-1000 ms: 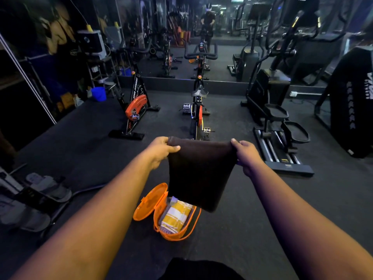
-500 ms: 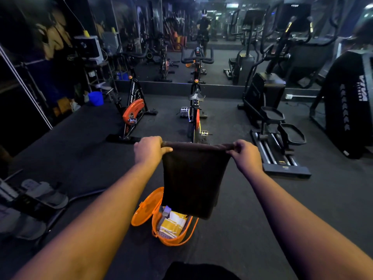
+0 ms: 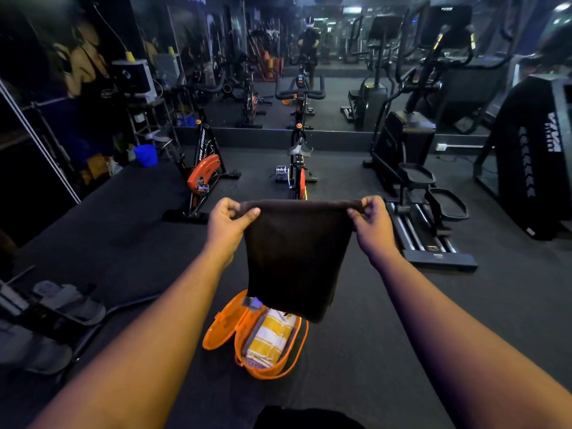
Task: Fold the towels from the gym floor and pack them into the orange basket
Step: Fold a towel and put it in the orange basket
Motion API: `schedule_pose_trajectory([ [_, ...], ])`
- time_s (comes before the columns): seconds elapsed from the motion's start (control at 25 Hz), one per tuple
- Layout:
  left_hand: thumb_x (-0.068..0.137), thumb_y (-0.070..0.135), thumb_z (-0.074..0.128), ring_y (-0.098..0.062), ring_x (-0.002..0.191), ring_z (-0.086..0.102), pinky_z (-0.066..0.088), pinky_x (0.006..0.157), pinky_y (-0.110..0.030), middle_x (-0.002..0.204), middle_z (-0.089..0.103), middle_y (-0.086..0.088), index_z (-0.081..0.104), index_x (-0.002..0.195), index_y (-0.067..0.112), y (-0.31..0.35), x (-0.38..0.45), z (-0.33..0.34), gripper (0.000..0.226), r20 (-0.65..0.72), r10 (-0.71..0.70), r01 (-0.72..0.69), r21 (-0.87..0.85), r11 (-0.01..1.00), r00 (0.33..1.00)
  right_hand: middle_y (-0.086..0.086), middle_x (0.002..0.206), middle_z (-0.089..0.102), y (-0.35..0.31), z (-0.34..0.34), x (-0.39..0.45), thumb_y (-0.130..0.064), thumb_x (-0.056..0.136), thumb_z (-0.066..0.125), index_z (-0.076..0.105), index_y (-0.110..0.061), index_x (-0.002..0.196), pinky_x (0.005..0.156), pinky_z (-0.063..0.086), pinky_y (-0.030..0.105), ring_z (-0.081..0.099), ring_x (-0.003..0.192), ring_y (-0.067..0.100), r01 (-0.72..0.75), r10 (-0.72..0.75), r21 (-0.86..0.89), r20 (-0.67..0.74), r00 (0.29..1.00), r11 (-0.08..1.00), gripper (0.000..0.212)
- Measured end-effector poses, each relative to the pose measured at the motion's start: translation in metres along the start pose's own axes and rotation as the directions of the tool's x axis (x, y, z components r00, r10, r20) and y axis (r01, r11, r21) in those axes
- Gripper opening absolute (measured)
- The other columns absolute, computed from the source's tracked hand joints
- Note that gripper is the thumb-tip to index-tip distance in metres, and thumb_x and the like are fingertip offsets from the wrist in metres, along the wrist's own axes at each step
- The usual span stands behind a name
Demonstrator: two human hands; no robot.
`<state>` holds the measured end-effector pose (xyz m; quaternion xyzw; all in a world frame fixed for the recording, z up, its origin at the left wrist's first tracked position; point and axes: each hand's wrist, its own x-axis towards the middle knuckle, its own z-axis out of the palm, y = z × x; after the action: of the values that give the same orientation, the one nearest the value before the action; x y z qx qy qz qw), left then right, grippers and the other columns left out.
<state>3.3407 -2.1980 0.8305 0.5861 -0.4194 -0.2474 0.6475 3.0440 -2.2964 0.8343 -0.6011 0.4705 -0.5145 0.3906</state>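
A dark brown towel [image 3: 294, 261] hangs folded in front of me, stretched flat between both hands. My left hand [image 3: 227, 226] pinches its top left corner and my right hand [image 3: 373, 226] pinches its top right corner. Below it on the floor stands the orange basket [image 3: 297, 357] with its lid [image 3: 221, 328] swung open to the left. A folded yellow-and-white striped towel [image 3: 269, 339] lies inside. The hanging towel's lower edge covers the basket's far rim.
Two spin bikes [image 3: 201, 178] [image 3: 298, 168] stand ahead on the black gym floor. An elliptical trainer [image 3: 414, 187] is at right, another machine's pedals [image 3: 62, 308] at left. A blue bucket [image 3: 145, 154] sits by the left wall, with a mirror wall behind.
Both hands have risen slightly and pulled the towel's top edge taut and level. The towel still hangs over the basket.
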Motion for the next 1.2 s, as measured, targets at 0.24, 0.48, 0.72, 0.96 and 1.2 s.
schedule_pose_trajectory([
  [0.24,0.083,0.007,0.081,-0.011,0.092,0.071,0.056,0.079,-0.021,0.091,0.077,0.003,0.065,0.112,0.017,0.012,0.003,0.000,0.035,-0.053,-0.104,0.082,-0.320,0.944,0.993,0.003,0.091,0.075,-0.019,0.009,0.005,-0.013,0.094,0.071,0.052,-0.030,0.115,0.070,0.057,0.038,0.071,0.084,0.019,-0.070,0.049,0.305,0.075,0.996,0.950,0.033],
  [0.48,0.084,0.017,0.082,-0.016,0.087,0.069,0.057,0.089,-0.039,0.093,0.075,-0.003,0.071,0.097,0.015,0.029,0.001,0.013,0.017,-0.059,-0.179,0.129,-0.479,0.868,0.982,0.000,0.110,0.078,0.000,0.011,-0.020,-0.025,0.084,0.082,0.069,-0.021,0.118,0.090,0.060,0.036,0.072,0.101,0.013,-0.125,0.013,0.349,0.306,0.952,0.929,0.037],
  [0.72,0.085,0.022,0.081,-0.017,0.088,0.070,0.060,0.077,-0.033,0.098,0.074,-0.007,0.073,0.099,0.018,0.050,0.008,-0.003,0.017,-0.006,-0.135,0.114,-0.497,0.860,0.991,0.010,0.111,0.077,-0.011,0.035,-0.037,-0.017,0.089,0.077,0.079,-0.016,0.104,0.089,0.060,0.042,0.074,0.103,0.024,-0.249,0.102,0.397,0.355,0.929,0.883,0.015],
  [0.96,0.081,0.023,0.074,-0.021,0.119,0.064,0.052,0.101,-0.035,0.135,0.065,-0.012,0.064,0.128,0.014,0.021,-0.019,-0.017,0.049,0.159,-0.149,0.208,-0.485,0.849,0.976,0.019,0.103,0.076,-0.069,0.052,-0.031,-0.018,0.093,0.071,0.076,-0.011,0.101,0.071,0.061,0.038,0.076,0.090,0.030,-0.362,0.128,0.568,0.409,0.904,0.739,0.012],
  [1.2,0.049,0.055,0.097,-0.021,0.104,0.068,0.055,0.090,-0.037,0.120,0.071,-0.007,0.059,0.132,0.013,-0.014,-0.069,0.014,0.100,0.487,-0.321,0.510,-0.325,0.797,0.812,0.022,0.102,0.072,-0.096,0.054,-0.022,-0.016,0.096,0.065,0.067,-0.001,0.116,0.082,0.061,0.044,0.072,0.088,0.031,-0.441,0.111,0.625,0.494,0.862,0.644,0.025],
])
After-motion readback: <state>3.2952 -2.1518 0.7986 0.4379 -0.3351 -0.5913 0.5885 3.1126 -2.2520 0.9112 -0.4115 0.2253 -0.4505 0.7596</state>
